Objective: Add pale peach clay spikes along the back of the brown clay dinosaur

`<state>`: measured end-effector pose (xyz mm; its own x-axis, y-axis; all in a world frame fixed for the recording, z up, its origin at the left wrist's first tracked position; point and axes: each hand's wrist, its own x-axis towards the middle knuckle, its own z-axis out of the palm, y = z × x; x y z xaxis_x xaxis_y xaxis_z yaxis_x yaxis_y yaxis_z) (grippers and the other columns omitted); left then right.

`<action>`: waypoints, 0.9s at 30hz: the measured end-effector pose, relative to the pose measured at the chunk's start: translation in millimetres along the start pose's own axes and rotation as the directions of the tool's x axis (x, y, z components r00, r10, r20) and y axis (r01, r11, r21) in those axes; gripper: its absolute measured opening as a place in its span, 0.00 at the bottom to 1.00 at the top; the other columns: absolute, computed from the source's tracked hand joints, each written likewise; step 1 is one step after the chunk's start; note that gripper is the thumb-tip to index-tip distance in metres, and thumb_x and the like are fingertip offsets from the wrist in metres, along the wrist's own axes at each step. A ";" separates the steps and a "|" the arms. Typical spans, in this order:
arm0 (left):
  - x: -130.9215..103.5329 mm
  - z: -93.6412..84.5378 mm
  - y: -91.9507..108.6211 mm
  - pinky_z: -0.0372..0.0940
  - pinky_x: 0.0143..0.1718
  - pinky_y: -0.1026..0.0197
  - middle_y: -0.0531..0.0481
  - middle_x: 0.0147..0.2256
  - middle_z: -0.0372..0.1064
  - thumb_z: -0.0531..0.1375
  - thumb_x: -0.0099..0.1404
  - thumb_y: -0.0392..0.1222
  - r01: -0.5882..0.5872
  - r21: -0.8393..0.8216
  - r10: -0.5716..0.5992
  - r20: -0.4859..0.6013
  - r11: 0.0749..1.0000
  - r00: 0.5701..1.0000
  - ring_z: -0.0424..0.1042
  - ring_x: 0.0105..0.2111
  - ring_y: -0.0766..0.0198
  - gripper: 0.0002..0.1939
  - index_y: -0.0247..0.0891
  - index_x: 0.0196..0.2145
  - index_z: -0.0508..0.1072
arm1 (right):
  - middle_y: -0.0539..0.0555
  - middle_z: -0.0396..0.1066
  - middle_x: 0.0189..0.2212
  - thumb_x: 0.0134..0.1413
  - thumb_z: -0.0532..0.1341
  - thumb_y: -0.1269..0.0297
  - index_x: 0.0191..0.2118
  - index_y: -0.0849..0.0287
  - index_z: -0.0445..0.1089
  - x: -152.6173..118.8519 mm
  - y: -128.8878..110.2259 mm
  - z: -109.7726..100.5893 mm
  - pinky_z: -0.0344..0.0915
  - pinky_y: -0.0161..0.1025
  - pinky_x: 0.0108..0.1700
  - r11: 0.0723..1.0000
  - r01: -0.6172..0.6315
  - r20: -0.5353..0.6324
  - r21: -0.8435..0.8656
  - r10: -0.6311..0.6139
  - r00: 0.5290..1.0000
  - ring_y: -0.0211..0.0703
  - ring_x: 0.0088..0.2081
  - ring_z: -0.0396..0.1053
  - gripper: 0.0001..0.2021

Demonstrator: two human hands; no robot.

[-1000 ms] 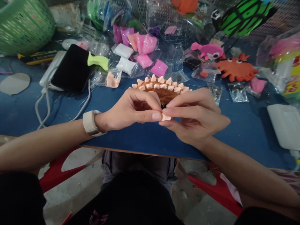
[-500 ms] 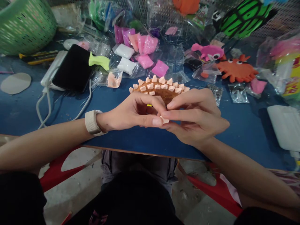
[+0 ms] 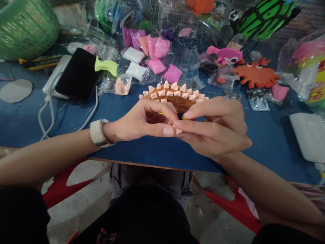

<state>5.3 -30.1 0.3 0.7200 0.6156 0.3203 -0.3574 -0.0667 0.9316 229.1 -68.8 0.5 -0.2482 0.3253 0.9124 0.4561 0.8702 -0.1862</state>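
Observation:
Between my fingertips is a small pale peach piece of clay [image 3: 177, 129]. My left hand [image 3: 152, 120] pinches it from the left between thumb and forefinger. From the other side, my right hand [image 3: 215, 127] presses on it with thumb and forefinger, its middle finger raised apart. Just behind my hands sits a brown clay figure [image 3: 175, 101], studded with rows of pale peach spikes. Its lower part is hidden by my hands, and a bit of yellow and black shows in the gap between them.
At the back lie packets of pink clay [image 3: 173, 73] and white clay [image 3: 136, 70]. A black phone [image 3: 78, 74] lies left with a white cable. An orange clay crab [image 3: 257, 73] and a green basket [image 3: 27, 30] stand farther off. A white box-shaped device [image 3: 308, 135] is at right.
My right hand's upper fingers have lifted slightly away from my left fingertips, opening a small gap. Both hands keep hold of the peach piece.

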 end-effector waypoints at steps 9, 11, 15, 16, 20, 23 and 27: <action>0.1 1.6 0.6 0.74 0.36 0.67 0.50 0.34 0.80 0.83 0.62 0.46 0.001 -0.023 -0.001 -0.028 1.000 1.000 0.78 0.34 0.68 0.13 0.38 0.35 0.87 | 0.48 0.83 0.38 0.75 0.71 0.51 0.47 0.45 0.85 0.8 5.2 7.9 0.78 0.42 0.31 0.999 0.038 -0.066 0.031 -0.036 0.997 0.40 0.32 0.78 0.07; -0.7 2.1 1.0 0.75 0.35 0.67 0.49 0.35 0.80 0.83 0.63 0.47 0.001 -0.040 -0.002 -0.024 0.999 1.000 0.78 0.33 0.68 0.12 0.39 0.36 0.88 | 0.48 0.82 0.38 0.74 0.71 0.50 0.47 0.43 0.85 1.1 3.3 6.5 0.79 0.43 0.32 1.000 0.011 -0.049 0.010 -0.011 0.999 0.41 0.32 0.78 0.07; -2.9 2.7 3.4 0.68 0.24 0.68 0.46 0.39 0.81 0.77 0.71 0.50 0.041 -0.097 -0.039 0.021 0.994 0.999 0.73 0.25 0.72 0.10 0.41 0.42 0.90 | 0.47 0.82 0.37 0.74 0.70 0.47 0.44 0.39 0.85 0.9 2.1 6.3 0.77 0.45 0.30 1.000 0.009 -0.082 -0.011 -0.010 0.997 0.41 0.31 0.77 0.08; -3.1 2.7 3.9 0.67 0.23 0.68 0.46 0.39 0.80 0.76 0.72 0.50 0.046 -0.095 -0.044 0.025 0.994 0.999 0.72 0.24 0.73 0.11 0.41 0.42 0.90 | 0.48 0.83 0.38 0.74 0.71 0.48 0.44 0.41 0.85 0.8 2.7 6.4 0.77 0.45 0.29 1.000 0.023 -0.083 0.001 -0.023 0.996 0.41 0.31 0.78 0.07; -1.8 2.8 4.2 0.69 0.26 0.67 0.47 0.35 0.79 0.77 0.70 0.53 0.039 -0.027 -0.039 -0.011 0.999 0.999 0.72 0.25 0.72 0.14 0.39 0.36 0.88 | 0.47 0.85 0.41 0.73 0.73 0.53 0.47 0.44 0.86 -0.1 5.2 5.4 0.76 0.44 0.30 0.997 0.067 -0.058 0.030 -0.066 0.996 0.40 0.32 0.79 0.05; -0.9 2.1 1.9 0.72 0.30 0.66 0.47 0.34 0.80 0.80 0.66 0.54 0.019 -0.001 -0.019 -0.031 1.000 0.999 0.75 0.28 0.69 0.17 0.39 0.34 0.87 | 0.46 0.85 0.41 0.70 0.75 0.55 0.53 0.40 0.86 -1.0 4.1 4.2 0.78 0.45 0.32 0.997 0.073 -0.086 0.041 -0.069 0.994 0.41 0.32 0.79 0.09; -1.5 0.5 -2.3 0.73 0.33 0.66 0.48 0.35 0.80 0.82 0.64 0.50 -0.001 -0.013 0.001 -0.018 1.000 1.000 0.76 0.31 0.69 0.14 0.39 0.35 0.87 | 0.45 0.85 0.40 0.67 0.77 0.58 0.57 0.33 0.85 -1.5 1.4 6.0 0.78 0.47 0.33 0.998 0.024 -0.088 0.066 -0.018 0.996 0.42 0.30 0.77 0.15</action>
<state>5.4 -31.2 -2.2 0.7087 0.6296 0.3183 -0.3664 -0.0570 0.9287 225.0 -65.8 -3.4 -0.1802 0.2755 0.9443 0.3928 0.9003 -0.1877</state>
